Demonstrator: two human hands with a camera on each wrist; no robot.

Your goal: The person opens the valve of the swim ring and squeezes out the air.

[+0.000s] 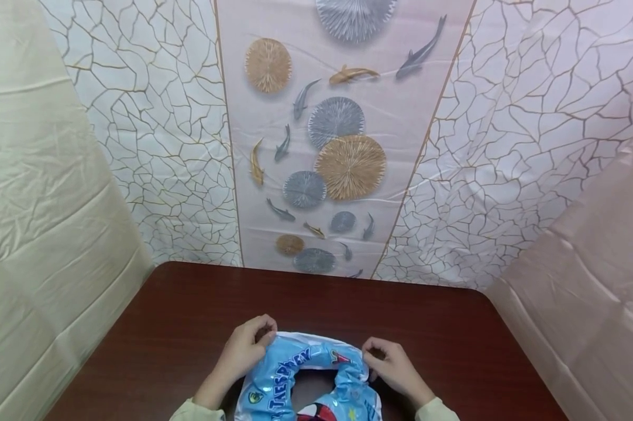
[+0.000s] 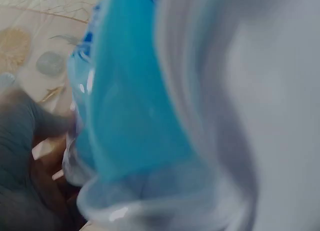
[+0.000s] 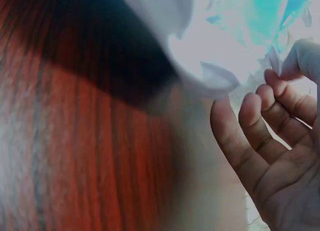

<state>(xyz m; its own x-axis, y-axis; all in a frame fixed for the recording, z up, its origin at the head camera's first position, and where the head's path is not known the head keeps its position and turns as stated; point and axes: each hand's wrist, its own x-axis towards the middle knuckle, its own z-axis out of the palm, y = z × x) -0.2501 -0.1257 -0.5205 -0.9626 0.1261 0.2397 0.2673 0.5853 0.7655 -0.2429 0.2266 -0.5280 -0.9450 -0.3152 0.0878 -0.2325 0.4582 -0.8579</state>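
A blue inflatable swim ring with white edges, dark blue lettering and cartoon prints is held up at the table's near side. It looks slack and wrinkled around its central opening, and the frame cuts off its lower part. My left hand pinches the upper left corner between thumb and fingers. At the upper right edge my right hand pinches the rim. In the right wrist view, thumb and index finger of that hand meet on the clear edge, the other fingers loosely bent. Blurred blue plastic fills much of the left wrist view.
A dark reddish-brown wooden table lies under the hands. Behind it hangs a patterned cloth with fish and round leaf prints. Plain beige cloth hangs at the left, and a pinkish cloth at the right.
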